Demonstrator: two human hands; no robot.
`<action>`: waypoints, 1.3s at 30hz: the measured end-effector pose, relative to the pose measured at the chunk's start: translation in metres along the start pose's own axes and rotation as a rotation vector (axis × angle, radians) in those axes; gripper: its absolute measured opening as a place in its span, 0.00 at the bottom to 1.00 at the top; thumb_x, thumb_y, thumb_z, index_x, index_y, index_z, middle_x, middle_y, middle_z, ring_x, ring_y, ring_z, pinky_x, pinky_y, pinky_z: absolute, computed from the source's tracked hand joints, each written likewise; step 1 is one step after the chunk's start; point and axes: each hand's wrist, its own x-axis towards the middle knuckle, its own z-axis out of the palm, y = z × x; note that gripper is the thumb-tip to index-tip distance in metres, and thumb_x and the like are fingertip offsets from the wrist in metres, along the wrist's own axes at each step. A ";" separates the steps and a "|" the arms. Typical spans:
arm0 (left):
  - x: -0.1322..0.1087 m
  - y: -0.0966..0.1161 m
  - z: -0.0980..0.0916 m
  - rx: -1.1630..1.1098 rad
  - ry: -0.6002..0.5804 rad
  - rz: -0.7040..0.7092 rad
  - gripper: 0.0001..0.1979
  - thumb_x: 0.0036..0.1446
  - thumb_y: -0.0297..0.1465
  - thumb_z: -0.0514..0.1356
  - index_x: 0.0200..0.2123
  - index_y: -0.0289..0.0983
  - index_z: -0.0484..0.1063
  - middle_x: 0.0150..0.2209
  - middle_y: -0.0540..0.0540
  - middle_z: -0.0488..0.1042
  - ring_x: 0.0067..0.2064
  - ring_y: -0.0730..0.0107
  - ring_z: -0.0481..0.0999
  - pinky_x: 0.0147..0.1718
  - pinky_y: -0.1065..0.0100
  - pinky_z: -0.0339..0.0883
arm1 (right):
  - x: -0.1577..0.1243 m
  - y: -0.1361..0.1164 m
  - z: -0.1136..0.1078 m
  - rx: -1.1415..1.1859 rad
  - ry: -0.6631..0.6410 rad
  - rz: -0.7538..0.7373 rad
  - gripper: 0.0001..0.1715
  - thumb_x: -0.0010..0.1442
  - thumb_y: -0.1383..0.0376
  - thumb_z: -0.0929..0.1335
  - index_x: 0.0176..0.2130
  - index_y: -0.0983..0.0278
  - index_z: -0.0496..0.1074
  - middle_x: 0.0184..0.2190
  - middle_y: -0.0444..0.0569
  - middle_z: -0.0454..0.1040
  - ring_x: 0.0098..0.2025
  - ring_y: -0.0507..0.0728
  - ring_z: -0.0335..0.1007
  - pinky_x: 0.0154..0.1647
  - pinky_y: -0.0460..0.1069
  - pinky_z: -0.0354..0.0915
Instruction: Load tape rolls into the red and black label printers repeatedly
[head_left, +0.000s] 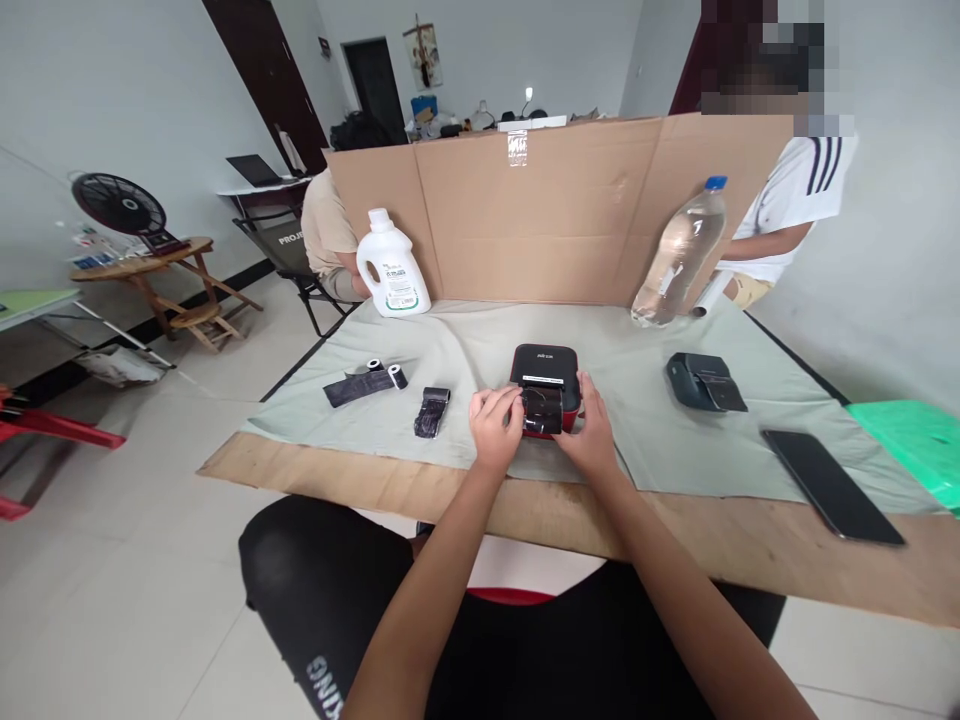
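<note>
A small black-and-red printer (pixel 546 360) sits on the cloth in front of me. Glossy black film or ribbon (pixel 543 410) lies across its front slot, below a thin white strip. My left hand (pixel 496 425) is at the left front corner, its fingers closed together on the film's left edge; the fingertips are partly hidden. Along the printer's right side, my right hand (pixel 594 428) grips the body, thumb by the front and fingers along the side. Left of my hands lies a partly unrolled black ribbon roll (pixel 432 412).
Two small rolls (pixel 397 376) with a black strip lie at left. To the right are a dark grey device (pixel 705 382), a phone (pixel 832 485) and a green plastic item (pixel 915 445). A white jug (pixel 393 265) and water bottle (pixel 679 260) stand before a cardboard screen (pixel 525 220); people sit beyond.
</note>
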 end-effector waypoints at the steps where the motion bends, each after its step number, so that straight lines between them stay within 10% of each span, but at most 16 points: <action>1: 0.001 0.001 -0.001 -0.008 -0.015 -0.006 0.16 0.70 0.34 0.53 0.44 0.39 0.81 0.46 0.41 0.83 0.48 0.62 0.78 0.54 0.56 0.66 | 0.001 0.000 -0.001 -0.002 0.000 -0.008 0.58 0.56 0.57 0.74 0.75 0.60 0.45 0.70 0.59 0.59 0.69 0.70 0.58 0.68 0.67 0.59; 39: 0.018 -0.026 0.008 0.024 -0.104 0.109 0.20 0.63 0.24 0.47 0.42 0.39 0.81 0.34 0.45 0.77 0.38 0.63 0.73 0.43 0.62 0.62 | -0.001 -0.009 0.000 0.021 -0.039 0.075 0.60 0.56 0.55 0.72 0.76 0.62 0.43 0.68 0.59 0.62 0.58 0.71 0.66 0.60 0.67 0.66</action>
